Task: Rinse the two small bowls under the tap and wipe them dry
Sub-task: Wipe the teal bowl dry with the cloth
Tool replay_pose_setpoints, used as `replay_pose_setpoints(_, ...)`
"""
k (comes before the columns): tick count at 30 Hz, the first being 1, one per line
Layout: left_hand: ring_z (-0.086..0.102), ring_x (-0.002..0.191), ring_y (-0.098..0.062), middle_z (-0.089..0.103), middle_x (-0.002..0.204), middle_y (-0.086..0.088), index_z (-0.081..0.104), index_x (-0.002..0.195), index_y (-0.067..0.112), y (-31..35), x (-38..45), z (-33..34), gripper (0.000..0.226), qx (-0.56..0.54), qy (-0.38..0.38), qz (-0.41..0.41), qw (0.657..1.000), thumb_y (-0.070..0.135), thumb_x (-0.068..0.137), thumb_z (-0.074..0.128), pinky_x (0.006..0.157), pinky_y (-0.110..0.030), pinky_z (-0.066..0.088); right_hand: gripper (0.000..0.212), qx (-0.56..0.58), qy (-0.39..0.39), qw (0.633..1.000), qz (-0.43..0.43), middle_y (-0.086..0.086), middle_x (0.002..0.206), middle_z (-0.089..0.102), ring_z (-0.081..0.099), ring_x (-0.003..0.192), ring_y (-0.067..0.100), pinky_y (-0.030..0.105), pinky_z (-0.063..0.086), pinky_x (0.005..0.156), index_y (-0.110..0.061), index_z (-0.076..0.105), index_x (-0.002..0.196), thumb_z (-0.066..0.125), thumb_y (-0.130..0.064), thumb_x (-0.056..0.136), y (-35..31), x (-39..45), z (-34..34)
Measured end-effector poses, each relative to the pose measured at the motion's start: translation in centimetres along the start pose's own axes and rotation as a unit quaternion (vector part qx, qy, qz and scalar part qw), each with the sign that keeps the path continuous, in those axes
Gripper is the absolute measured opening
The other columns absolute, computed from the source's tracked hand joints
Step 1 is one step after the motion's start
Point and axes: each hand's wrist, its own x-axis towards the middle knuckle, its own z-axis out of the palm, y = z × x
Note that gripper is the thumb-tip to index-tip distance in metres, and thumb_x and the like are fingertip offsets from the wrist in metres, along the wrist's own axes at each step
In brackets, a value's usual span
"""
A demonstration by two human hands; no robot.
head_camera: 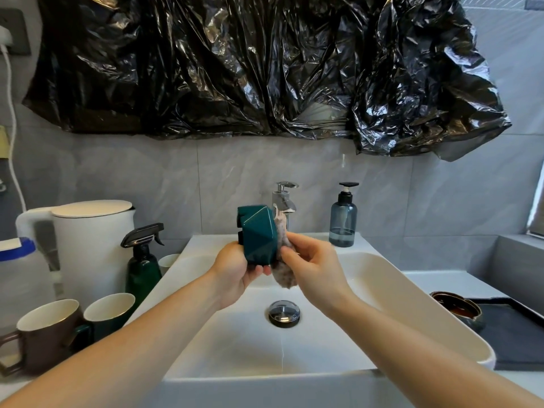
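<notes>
Your left hand grips the green faceted bowl from below and behind, fingers curled round its lower side, and tips it on edge so the open mouth faces your other hand. That tilt looks chosen to let the cloth reach inside and let any water run off into the basin rather than onto the counter. Your right hand pinches the speckled grey cloth between thumb and curled fingers and presses it against the bowl's rim side; the cloth's loose end hangs below your fingers. Both hands meet at the bowl, held up over the middle of the white sink, just in front of the chrome tap. No water shows running from the spout, so you seem to be at the drying step for this bowl.

The second bowl, the brown glazed bowl, sits on the counter at the sink's right edge, on the near-left corner of a dark tray; whether it is wet or dry cannot be told. A blue soap pump stands on the sink's back rim. On the counter left of the sink are two mugs, a dark spray bottle and a white kettle.
</notes>
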Motion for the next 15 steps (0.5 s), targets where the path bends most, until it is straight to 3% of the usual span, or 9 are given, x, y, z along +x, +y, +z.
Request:
replay_pose_setpoints(3,0.057,0.069,-0.02,0.068,0.088,-0.014,0.067,0.109,0.005,-0.4,0.5,0.2,0.034,0.014,0.052,0.007,0.999,0.012,0.11,0.034,0.055,-0.021,0.053,0.023,0.009,0.023,1.0,-0.019,0.004,0.103,0.081,0.076,0.096,0.023,0.046,0.064,0.086,-0.017,0.078,0.119,0.063,-0.016,0.102,-0.1,-0.2,-0.1)
replay_pose_setpoints(6,0.062,0.071,-0.022,0.069,0.101,-0.015,0.066,0.119,0.007,-0.8,1.2,0.0,0.035,0.005,0.104,-0.019,0.994,0.009,0.11,0.033,0.056,-0.022,0.058,0.035,-0.067,0.033,0.99,-0.122,-0.004,0.129,0.074,0.067,0.122,0.007,0.032,0.056,0.104,-0.019,0.075,0.128,0.065,-0.003,0.099,0.3,-0.2,0.4)
replay_pose_setpoints(10,0.06,0.079,-0.026,0.068,0.097,-0.017,0.068,0.117,0.005,-1.4,0.7,0.0,0.031,0.044,0.043,-0.016,0.998,0.013,0.11,0.039,0.052,-0.023,0.055,0.042,-0.204,-0.007,0.95,-0.234,-0.007,0.146,0.062,0.047,0.145,0.008,0.029,0.038,0.12,-0.017,0.071,0.134,0.057,0.0,0.098,0.9,0.2,1.1)
replay_pose_setpoints(12,0.061,0.076,-0.027,0.067,0.093,-0.017,0.066,0.115,0.003,-1.6,0.5,0.3,0.03,0.109,0.043,-0.023,0.993,0.005,0.106,0.037,0.05,-0.025,0.054,0.042,-0.217,0.017,0.951,-0.219,-0.009,0.148,0.06,0.044,0.146,0.005,0.026,0.035,0.121,-0.02,0.068,0.137,0.055,-0.004,0.101,1.0,0.5,1.0)
replay_pose_setpoints(15,0.07,0.079,-0.033,0.067,0.111,-0.022,0.058,0.123,0.0,-2.2,0.5,0.5,0.033,0.266,0.035,-0.013,0.963,0.001,0.093,0.046,0.053,-0.038,0.06,0.035,-0.17,0.072,0.975,-0.121,-0.013,0.138,0.067,0.054,0.134,-0.001,0.021,0.041,0.114,-0.026,0.071,0.132,0.052,-0.012,0.105,0.7,1.0,0.2)
